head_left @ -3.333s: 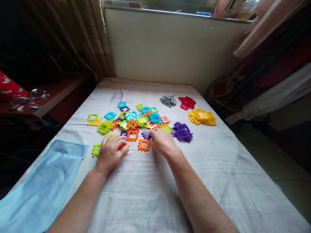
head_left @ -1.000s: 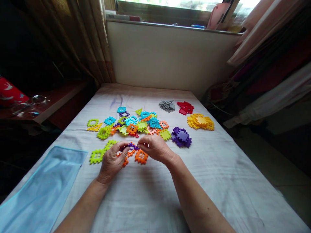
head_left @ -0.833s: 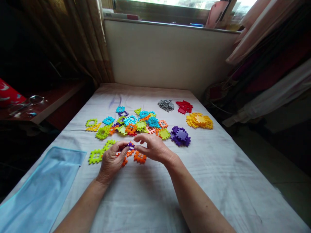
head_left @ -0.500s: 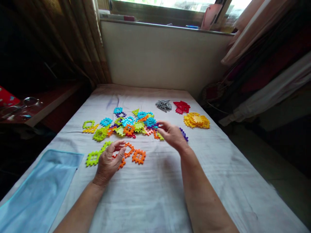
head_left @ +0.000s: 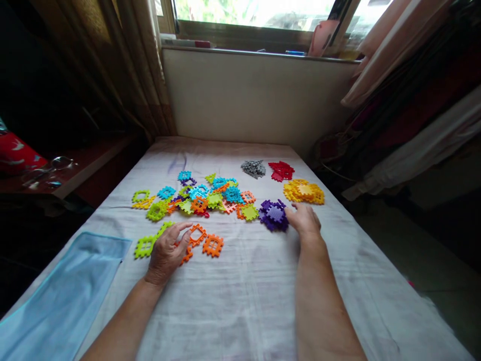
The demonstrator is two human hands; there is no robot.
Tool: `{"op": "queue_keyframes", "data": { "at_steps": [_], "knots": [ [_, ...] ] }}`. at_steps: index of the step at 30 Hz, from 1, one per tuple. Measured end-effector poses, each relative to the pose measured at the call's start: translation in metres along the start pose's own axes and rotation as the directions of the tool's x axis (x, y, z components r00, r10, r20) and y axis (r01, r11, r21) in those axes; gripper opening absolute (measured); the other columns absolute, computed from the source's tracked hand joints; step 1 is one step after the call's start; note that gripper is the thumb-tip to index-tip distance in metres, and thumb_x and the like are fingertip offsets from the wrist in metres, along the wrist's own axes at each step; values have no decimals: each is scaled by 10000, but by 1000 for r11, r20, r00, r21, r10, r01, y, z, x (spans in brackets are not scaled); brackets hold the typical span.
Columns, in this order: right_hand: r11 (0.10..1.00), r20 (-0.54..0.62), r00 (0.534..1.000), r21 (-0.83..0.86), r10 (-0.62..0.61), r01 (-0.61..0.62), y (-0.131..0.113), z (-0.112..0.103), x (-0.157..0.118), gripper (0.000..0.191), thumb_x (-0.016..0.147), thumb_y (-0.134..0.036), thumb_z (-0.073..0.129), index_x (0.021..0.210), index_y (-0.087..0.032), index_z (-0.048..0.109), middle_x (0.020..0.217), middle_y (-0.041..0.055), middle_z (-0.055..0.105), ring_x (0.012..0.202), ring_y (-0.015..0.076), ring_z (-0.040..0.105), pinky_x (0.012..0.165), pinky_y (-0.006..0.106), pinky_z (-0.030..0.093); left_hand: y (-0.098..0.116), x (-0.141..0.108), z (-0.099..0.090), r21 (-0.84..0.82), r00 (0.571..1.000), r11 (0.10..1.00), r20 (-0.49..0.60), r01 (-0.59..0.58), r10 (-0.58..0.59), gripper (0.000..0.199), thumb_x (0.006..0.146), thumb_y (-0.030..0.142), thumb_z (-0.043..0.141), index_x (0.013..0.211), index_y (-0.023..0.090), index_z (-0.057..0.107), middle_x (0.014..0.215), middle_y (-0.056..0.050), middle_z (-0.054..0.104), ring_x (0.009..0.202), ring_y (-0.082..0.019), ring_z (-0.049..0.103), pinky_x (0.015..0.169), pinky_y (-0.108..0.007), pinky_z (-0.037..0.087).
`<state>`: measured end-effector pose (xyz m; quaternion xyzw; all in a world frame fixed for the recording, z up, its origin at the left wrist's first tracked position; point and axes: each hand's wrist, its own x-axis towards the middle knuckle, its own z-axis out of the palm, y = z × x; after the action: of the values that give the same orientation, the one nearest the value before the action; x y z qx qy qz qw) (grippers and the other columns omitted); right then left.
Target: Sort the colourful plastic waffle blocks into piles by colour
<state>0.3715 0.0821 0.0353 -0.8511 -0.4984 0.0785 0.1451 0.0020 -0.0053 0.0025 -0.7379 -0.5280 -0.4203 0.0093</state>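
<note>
Now with the right hand (head_left: 305,219) at the right edge of a heap of dark-purple, flat, tooth-edged plastic pieces (head_left: 275,214), half a second after passing beside the spread of mixed-colour plastic pieces (head_left: 215,201) with a purple one at the fingertips. Judging by that, probably one more purple piece among its own colour. In the right hand, fingers parted, with no piece visible between them; contact with the heap's edge impossible to tell. In the left hand (head_left: 165,253), a wide gap between thumb and curled fingers, seemingly nothing gripped, low over the bright-orange square plastic frames (head_left: 213,245) and beside the lime-green plastic frames (head_left: 145,246).

On the pale fabric sheet (head_left: 244,301), the purple heap just right of the mixed spread, nearer than the bright-yellow plastic heap (head_left: 304,191). In look, deep violet, loosely overlapped, with a paler solid square on top and, at the far right rim, a piece seemingly tilted up.
</note>
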Motion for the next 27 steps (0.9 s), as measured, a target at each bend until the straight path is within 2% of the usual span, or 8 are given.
{"op": "queue_keyframes", "data": {
  "at_steps": [3, 6, 12, 15, 18, 22, 24, 27],
  "knots": [
    [978, -101, 973, -8, -207, 208, -31, -8, -21, 410, 906, -306, 500, 1261, -201, 677, 1275, 138, 659, 1165, 287, 584, 951, 394, 441, -1, 0, 1, 12, 1000, 1000, -5, 7, -7, 202, 939, 324, 537, 1058, 225, 667, 1018, -35, 755, 938, -183, 709, 889, -303, 561],
    [911, -14, 910, -14, -413, 413, -66, -2, -46, 370, 933, -316, 490, 1240, -235, 681, 1284, 110, 663, 1281, 299, 490, 1048, 456, 356, -2, -1, 2, 28, 1000, 1000, 7, 7, -7, 210, 943, 322, 524, 1050, 220, 673, 1011, -41, 757, 933, -182, 709, 891, -305, 558],
    [851, 112, 859, -122, -499, 510, -97, 32, -79, 411, 964, -417, 469, 1286, -222, 635, 1428, 136, 558, 1426, 349, 320, 1124, 586, 169, -3, -4, 3, 67, 999, 997, 20, 31, -33, 221, 947, 329, 509, 1061, 234, 672, 1005, -38, 753, 928, -184, 703, 879, -311, 555],
    [837, 149, 844, -119, -516, 533, -103, 28, -88, 406, 992, -437, 413, 1139, -203, 709, 1325, 145, 634, 1351, 334, 420, 1110, 569, 212, -7, 5, 3, 122, 998, 992, 43, 39, -44, 283, 961, 367, 464, 1118, 236, 659, 1066, -52, 740, 1004, -204, 683, 951, -350, 528],
    [805, 251, 800, -110, -544, 582, -114, 12, -100, 395, 990, -412, 426, 1056, -177, 736, 1167, 153, 711, 1184, 296, 566, 1032, 480, 350, -15, 31, 8, 223, 990, 974, 125, 40, -69, 420, 954, 441, 439, 1265, 211, 603, 1290, -101, 663, 1227, -250, 588, 1096, -420, 423],
    [739, 400, 690, -44, -603, 672, -127, -2, -118, 340, 966, -370, 465, 1013, -185, 746, 1059, 128, 747, 991, 234, 673, 821, 323, 463, -22, 81, 30, 388, 916, 909, 287, 155, -279, 610, 920, 539, 460, 1439, 219, 472, 1549, -127, 427, 1436, -312, 371, 1179, -519, 276],
    [715, 378, 659, 12, -650, 699, -127, -3, -121, 323, 969, -364, 459, 1008, -221, 747, 1054, 95, 753, 977, 210, 683, 786, 291, 466, -20, 98, 42, 426, 862, 888, 371, 172, -345, 616, 910, 556, 469, 1431, 228, 488, 1545, -138, 430, 1431, -334, 373, 1164, -547, 282],
    [728, 252, 695, 64, -673, 682, -119, 2, -111, 284, 964, -356, 481, 1039, -262, 738, 1097, 54, 747, 1001, 194, 680, 785, 271, 468, -15, 98, 53, 400, 840, 910, 451, 112, -302, 522, 887, 525, 528, 1332, 259, 593, 1490, -123, 504, 1398, -360, 412, 1145, -575, 306]
  ]
}}
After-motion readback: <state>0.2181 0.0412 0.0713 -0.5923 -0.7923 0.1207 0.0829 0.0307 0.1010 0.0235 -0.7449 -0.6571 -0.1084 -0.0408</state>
